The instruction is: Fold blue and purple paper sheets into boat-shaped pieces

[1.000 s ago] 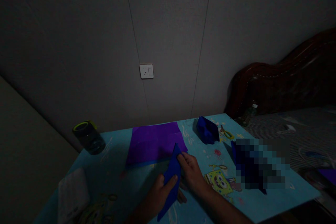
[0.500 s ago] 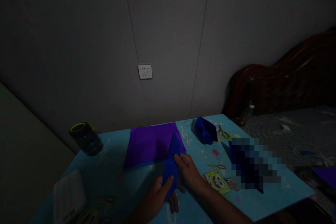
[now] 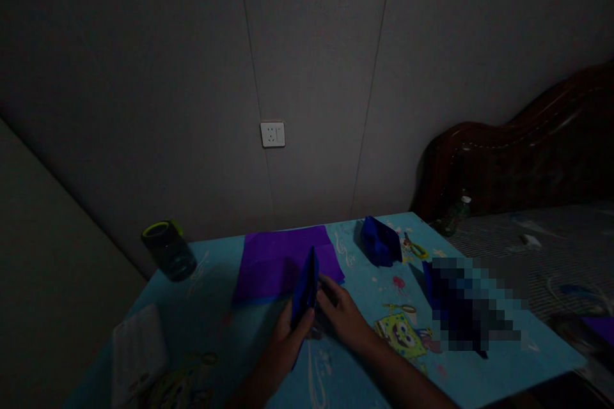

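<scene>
A piece of folded blue paper [image 3: 305, 284] stands on edge between my hands above the front middle of the table. Its layers part slightly at the top. My left hand [image 3: 290, 335] grips its lower left part, thumb on the near side. My right hand [image 3: 341, 312] is closed at its right edge, with some fingers hidden behind the paper. Just beyond lie flat purple sheets [image 3: 273, 262], with a blue edge showing under them. To the right rests another folded blue paper piece [image 3: 381, 241].
A dark cup with a yellow-green rim [image 3: 170, 252] stands at the back left. A pale box-like object [image 3: 139, 354] lies front left. Scissors [image 3: 415, 246] lie back right. A dark blue, partly pixelated object [image 3: 453, 307] is on the right. A bottle [image 3: 455, 216] stands beyond the table.
The folded blue paper has turned from showing its broad face to nearly edge-on. My right hand has shifted slightly lower along it. The whole view has moved a little.
</scene>
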Motion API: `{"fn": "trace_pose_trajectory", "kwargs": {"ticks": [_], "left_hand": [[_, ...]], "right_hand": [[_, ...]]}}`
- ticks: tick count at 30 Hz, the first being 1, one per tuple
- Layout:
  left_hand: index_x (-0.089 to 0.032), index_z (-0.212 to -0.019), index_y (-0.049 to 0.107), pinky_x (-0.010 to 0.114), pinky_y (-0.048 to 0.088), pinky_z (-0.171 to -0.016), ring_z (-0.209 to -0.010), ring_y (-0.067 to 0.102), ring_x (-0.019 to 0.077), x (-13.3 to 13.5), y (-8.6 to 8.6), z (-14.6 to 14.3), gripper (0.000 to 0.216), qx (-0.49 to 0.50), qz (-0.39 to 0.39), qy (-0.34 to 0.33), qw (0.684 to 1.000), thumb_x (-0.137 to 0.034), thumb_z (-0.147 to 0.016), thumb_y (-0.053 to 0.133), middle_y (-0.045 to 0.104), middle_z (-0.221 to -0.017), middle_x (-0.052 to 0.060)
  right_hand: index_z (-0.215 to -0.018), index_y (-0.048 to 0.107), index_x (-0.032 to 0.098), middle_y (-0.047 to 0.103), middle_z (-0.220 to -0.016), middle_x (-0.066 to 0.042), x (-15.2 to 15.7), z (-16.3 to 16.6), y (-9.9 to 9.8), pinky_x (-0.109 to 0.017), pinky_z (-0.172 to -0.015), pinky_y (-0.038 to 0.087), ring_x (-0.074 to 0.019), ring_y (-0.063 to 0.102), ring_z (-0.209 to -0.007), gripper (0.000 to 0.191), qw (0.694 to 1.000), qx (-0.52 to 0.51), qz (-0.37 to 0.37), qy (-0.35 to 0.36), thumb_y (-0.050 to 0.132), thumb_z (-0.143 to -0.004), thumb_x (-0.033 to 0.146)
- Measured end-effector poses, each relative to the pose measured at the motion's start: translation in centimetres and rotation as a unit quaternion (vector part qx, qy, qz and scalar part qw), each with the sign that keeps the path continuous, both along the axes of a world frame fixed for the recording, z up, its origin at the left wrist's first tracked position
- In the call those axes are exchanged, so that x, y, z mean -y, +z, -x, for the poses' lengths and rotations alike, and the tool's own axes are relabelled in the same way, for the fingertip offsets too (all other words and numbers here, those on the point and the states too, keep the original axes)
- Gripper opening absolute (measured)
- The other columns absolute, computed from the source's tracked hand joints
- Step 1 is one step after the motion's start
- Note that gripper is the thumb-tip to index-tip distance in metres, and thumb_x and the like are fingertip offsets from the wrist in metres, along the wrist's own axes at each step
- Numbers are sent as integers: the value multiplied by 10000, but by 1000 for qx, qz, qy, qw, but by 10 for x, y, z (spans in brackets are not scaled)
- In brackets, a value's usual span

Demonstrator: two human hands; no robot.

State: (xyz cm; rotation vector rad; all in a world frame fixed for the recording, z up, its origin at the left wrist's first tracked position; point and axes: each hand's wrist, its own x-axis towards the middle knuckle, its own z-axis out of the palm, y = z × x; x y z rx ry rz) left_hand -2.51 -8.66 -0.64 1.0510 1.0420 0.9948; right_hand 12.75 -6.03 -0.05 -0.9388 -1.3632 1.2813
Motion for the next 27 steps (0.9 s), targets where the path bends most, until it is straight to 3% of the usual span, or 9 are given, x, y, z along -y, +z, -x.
{"fn": "trace_pose_trajectory", "kwargs": {"ticks": [3,6,9,16,22,24,27], "left_hand": [[-192,-1325,527,414,443,-1060,-1277,543,284,-5,2,-1,610,-50,-75,21,996,-507,-816,645,583,-1394,114],[-182,-1276,570,406,399,-1100,-1276,545,268,-7,1,-1,539,-116,-107,45,986,-468,-824,629,641,-1317,108],[-182,-1216,617,402,438,-1063,-1216,593,268,-8,-3,0,472,-149,-116,59,980,-470,-843,588,693,-1224,102],[-215,-1179,654,367,460,-1045,-1177,621,258,-9,-8,-2,421,-146,-138,71,977,-465,-847,587,707,-1209,83],[-189,-1214,624,400,443,-1064,-1220,593,279,-12,-13,-2,493,-115,-99,76,986,-499,-831,598,685,-1252,110],[-187,-1274,579,413,404,-1097,-1258,563,277,-15,-16,-1,542,-97,-93,89,987,-502,-834,601,655,-1300,115],[-182,-1333,523,421,365,-1119,-1300,523,278,-19,-18,1,611,-73,-85,110,988,-507,-825,619,610,-1357,130]], "right_hand": [[-1333,567,178,711,-1126,-100,2,-3,3,-413,-950,498,-257,647,-1050,555,994,83,-68,-30,597,-895,517],[-1310,602,177,657,-1284,-123,4,-4,6,-463,-1028,446,-290,610,-1162,500,985,138,-99,-23,553,-921,487],[-1257,647,177,696,-1229,-104,4,-4,7,-426,-995,480,-278,645,-1113,434,981,159,-108,-30,507,-949,448],[-1095,726,162,774,-909,-43,1,-7,7,-300,-709,557,-222,702,-768,364,967,208,-124,-82,474,-952,382],[-1330,555,170,754,-889,-49,3,-6,-1,-296,-736,559,-200,700,-767,425,951,250,-140,-114,480,-956,357],[-1381,485,175,744,-996,-77,4,-7,-1,-317,-792,551,-210,701,-850,467,934,282,-178,-130,491,-949,351],[-1307,531,187,714,-1119,-111,10,-10,5,-347,-867,519,-226,681,-960,394,896,347,-252,-117,480,-952,350]]}}
